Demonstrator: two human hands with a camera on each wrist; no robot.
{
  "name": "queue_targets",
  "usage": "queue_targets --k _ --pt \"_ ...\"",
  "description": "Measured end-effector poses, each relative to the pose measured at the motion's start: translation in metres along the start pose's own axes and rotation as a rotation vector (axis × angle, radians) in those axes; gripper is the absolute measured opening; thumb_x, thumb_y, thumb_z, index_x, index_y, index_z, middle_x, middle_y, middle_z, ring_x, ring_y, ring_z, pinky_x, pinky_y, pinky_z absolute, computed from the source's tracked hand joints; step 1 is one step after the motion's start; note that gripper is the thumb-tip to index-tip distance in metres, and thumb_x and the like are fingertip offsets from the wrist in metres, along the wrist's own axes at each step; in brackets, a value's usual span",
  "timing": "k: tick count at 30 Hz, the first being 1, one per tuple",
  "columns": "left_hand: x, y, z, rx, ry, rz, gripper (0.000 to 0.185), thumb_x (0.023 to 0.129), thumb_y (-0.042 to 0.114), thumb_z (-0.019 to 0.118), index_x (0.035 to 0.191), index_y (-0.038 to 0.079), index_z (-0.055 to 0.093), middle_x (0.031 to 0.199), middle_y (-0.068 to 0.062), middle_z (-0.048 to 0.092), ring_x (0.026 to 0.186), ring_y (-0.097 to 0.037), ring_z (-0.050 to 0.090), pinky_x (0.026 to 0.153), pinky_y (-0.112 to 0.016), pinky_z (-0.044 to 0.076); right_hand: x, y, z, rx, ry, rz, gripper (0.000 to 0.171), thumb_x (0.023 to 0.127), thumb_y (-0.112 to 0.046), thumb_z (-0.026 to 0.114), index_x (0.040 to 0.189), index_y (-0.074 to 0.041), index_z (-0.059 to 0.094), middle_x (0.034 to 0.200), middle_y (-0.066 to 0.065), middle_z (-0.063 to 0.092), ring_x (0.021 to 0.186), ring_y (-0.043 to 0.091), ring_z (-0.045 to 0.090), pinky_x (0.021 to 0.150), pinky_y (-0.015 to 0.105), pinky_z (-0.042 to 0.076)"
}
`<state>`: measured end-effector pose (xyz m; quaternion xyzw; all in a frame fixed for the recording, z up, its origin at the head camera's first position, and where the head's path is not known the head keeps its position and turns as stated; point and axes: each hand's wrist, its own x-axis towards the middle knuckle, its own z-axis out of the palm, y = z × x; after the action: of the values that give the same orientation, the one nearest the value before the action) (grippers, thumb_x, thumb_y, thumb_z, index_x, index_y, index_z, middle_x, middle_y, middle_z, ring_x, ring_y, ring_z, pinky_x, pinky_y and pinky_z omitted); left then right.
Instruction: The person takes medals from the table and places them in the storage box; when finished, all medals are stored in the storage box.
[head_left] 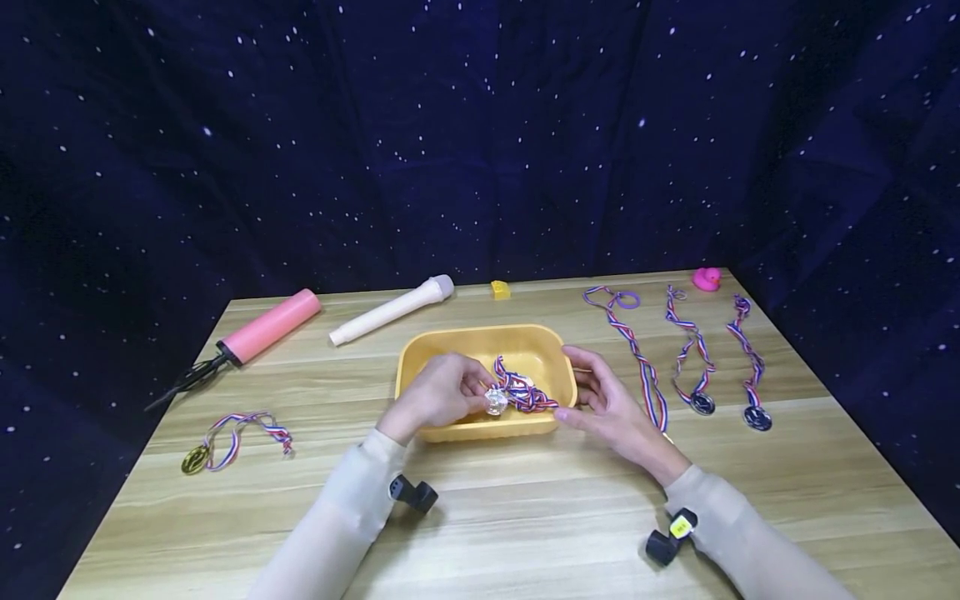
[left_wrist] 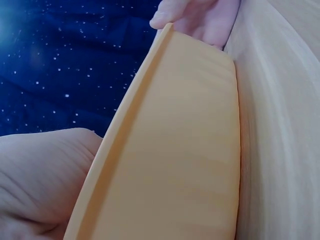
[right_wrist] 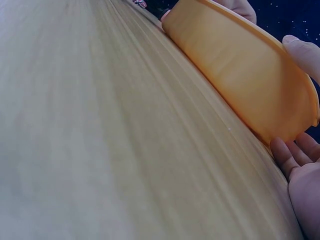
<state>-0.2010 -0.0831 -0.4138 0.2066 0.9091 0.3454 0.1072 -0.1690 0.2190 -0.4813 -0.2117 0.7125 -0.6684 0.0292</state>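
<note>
A yellow plastic basin (head_left: 480, 432) stands mid-table with tangled red, white and blue ribbons (head_left: 528, 396) inside. Reaching in over the basin's near left side, my left hand (head_left: 442, 390) pinches a silver medal (head_left: 496, 402) between thumb and fingertips. Another silvery disc lies partly hidden under the ribbons. My right hand (head_left: 611, 417) holds the basin's right end, its thumb at the near rim and its fingers curled along the outside. In the right wrist view, the fingertips touch the basin wall (right_wrist: 240, 75) low down. The left wrist view shows the basin's outer side (left_wrist: 175, 135), which hides the medal.
Three ribboned medals lie on the right, including a silver medal (head_left: 757, 417), near a purple ring (head_left: 628, 299) and pink duck (head_left: 707, 279). A gold medal (head_left: 196, 459), pink pump (head_left: 272, 327) and white microphone (head_left: 392, 310) are leftward. A yellow block (head_left: 500, 290) sits behind.
</note>
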Motion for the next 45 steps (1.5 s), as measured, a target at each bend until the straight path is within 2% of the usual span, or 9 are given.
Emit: queue_targets --k 7,14,19,23,27,31,37,41,45 --pt "0.000 0.003 -0.001 0.036 0.036 0.006 0.029 0.089 0.011 0.094 0.116 0.008 0.083 0.096 0.000 0.081 0.086 -0.010 0.076 0.088 -0.033 0.063 0.001 0.003 -0.001 0.010 0.004 -0.024 0.092 0.092 0.006 0.085 0.169 -0.006 0.037 0.162 0.026 0.047 0.144 0.043 0.051 0.117 0.026 0.052" --pt "0.000 0.004 -0.006 -0.019 0.109 0.144 0.035 0.092 0.012 0.092 0.125 0.005 0.081 0.114 -0.012 0.083 0.099 -0.021 0.080 0.090 -0.039 0.067 0.000 0.003 -0.002 0.025 -0.002 -0.026 0.091 0.092 0.006 0.084 0.169 -0.005 0.037 0.164 0.025 0.045 0.145 0.043 0.050 0.118 0.027 0.052" --pt "0.000 0.003 -0.014 -0.003 0.204 0.220 0.036 0.092 0.017 0.093 0.125 0.010 0.082 0.118 -0.005 0.083 0.108 -0.025 0.079 0.095 -0.046 0.066 0.000 0.002 -0.001 0.031 -0.003 -0.026 0.091 0.092 0.004 0.085 0.169 -0.006 0.037 0.165 0.025 0.045 0.146 0.045 0.049 0.118 0.028 0.052" --pt "-0.008 -0.006 -0.026 -0.016 0.296 0.280 0.036 0.090 0.017 0.094 0.124 0.013 0.082 0.120 0.000 0.083 0.111 -0.023 0.078 0.097 -0.046 0.065 0.001 0.003 0.000 0.029 -0.003 -0.023 0.093 0.092 0.002 0.086 0.170 -0.007 0.037 0.164 0.025 0.046 0.145 0.044 0.050 0.118 0.028 0.052" --pt "-0.020 -0.018 -0.035 -0.061 0.359 0.309 0.037 0.089 0.017 0.095 0.124 0.015 0.082 0.124 0.003 0.082 0.114 -0.025 0.076 0.100 -0.044 0.063 0.000 0.002 0.002 0.027 0.006 -0.018 0.094 0.090 0.002 0.087 0.169 -0.007 0.038 0.162 0.024 0.047 0.144 0.043 0.051 0.117 0.027 0.052" --pt "-0.037 -0.029 -0.047 -0.083 0.385 0.283 0.038 0.089 0.017 0.095 0.125 0.018 0.082 0.126 0.005 0.081 0.118 -0.023 0.074 0.103 -0.044 0.060 -0.001 0.004 0.001 0.025 0.002 -0.013 0.093 0.091 0.001 0.087 0.170 -0.006 0.037 0.162 0.025 0.048 0.144 0.044 0.051 0.117 0.027 0.052" --pt "-0.064 -0.050 -0.067 -0.071 0.446 0.277 0.042 0.090 0.015 0.095 0.130 0.017 0.081 0.130 0.005 0.080 0.120 -0.021 0.071 0.105 -0.042 0.056 -0.001 0.002 0.000 0.017 -0.001 -0.003 0.093 0.092 0.000 0.088 0.170 -0.008 0.037 0.163 0.024 0.047 0.146 0.045 0.050 0.118 0.026 0.052" --pt "-0.087 -0.067 -0.076 -0.038 0.487 0.246 0.043 0.091 0.019 0.095 0.131 0.025 0.080 0.132 0.012 0.077 0.127 -0.011 0.067 0.107 -0.033 0.051 -0.001 0.000 -0.001 0.011 0.004 0.003 0.093 0.091 0.001 0.087 0.169 -0.009 0.038 0.163 0.023 0.047 0.145 0.044 0.050 0.117 0.026 0.052" --pt "-0.113 -0.085 -0.085 -0.022 0.524 0.198 0.048 0.091 0.017 0.096 0.134 0.028 0.079 0.135 0.010 0.076 0.132 -0.001 0.062 0.109 -0.024 0.047 0.000 0.001 -0.001 0.011 -0.003 0.005 0.093 0.092 0.001 0.087 0.170 -0.009 0.037 0.163 0.023 0.046 0.146 0.045 0.050 0.117 0.027 0.052"
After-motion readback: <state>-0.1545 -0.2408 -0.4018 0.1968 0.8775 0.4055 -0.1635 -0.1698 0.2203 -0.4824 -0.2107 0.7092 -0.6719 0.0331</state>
